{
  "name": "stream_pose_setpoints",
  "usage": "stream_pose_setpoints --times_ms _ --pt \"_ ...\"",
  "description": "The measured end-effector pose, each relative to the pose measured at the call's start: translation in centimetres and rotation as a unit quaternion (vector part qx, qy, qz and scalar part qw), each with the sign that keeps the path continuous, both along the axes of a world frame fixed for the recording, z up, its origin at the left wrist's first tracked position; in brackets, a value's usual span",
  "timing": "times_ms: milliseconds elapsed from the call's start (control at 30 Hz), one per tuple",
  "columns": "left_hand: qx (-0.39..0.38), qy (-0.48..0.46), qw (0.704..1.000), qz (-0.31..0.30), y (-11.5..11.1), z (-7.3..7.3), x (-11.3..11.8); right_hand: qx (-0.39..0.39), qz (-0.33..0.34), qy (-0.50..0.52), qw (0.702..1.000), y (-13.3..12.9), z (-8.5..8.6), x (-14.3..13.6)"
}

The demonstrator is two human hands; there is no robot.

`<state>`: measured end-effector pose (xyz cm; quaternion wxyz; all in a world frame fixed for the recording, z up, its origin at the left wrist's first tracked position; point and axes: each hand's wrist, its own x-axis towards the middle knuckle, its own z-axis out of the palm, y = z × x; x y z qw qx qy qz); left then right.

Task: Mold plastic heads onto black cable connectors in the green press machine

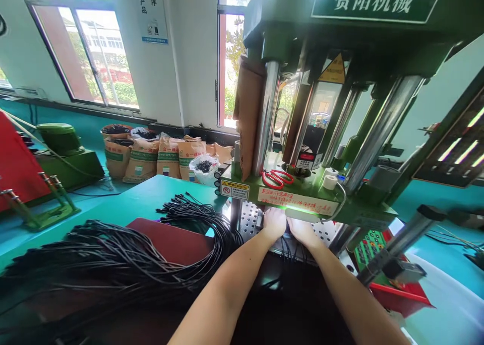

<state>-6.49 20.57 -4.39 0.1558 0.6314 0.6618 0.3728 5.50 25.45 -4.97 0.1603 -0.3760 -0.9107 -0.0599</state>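
Both of my arms reach forward into the lower opening of a green press machine (378, 12). My left hand (275, 221) is over the perforated metal plate (249, 219), its fingers hidden beneath the machine's edge. Close beside it on the right, my right hand (302, 230) also has its fingertips out of sight. Several thin black cables (289, 247) hang down between and below my hands; whether my fingers grip them is hidden. A large bundle of black cables (113, 254) lies to the left.
Red-handled scissors (277, 179) rest on the machine's ledge. Steel columns (267, 118) stand above it. At the right is a red bin (401, 299) with a green board (368, 254). Filled sacks (141, 161) line the back wall.
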Motion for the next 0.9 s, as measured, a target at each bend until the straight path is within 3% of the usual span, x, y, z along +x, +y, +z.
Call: stream_pose_setpoints --times_ms 167,333,533,733,900 --pt "0.004 0.07 0.996 -0.053 -0.9 -0.5 -2.1 -0.022 0.037 -0.014 0.999 -0.2 -0.3 1.7" --pt "-0.005 0.115 0.991 -0.076 0.0 -1.3 -2.7 -0.041 0.031 -0.014 0.999 0.3 -0.7 1.3" --pt "-0.026 0.13 0.99 -0.053 0.9 -1.3 -2.6 -0.049 0.0 -0.008 0.999 0.7 -0.8 0.5" --pt "-0.037 0.13 0.991 -0.014 -0.4 -0.9 -4.2 -0.05 -0.006 0.004 0.999 0.5 -0.5 2.7" --pt "-0.045 0.138 0.989 0.017 -0.3 -1.4 -4.1 -0.066 -0.009 0.028 0.997 1.1 -1.6 3.0"
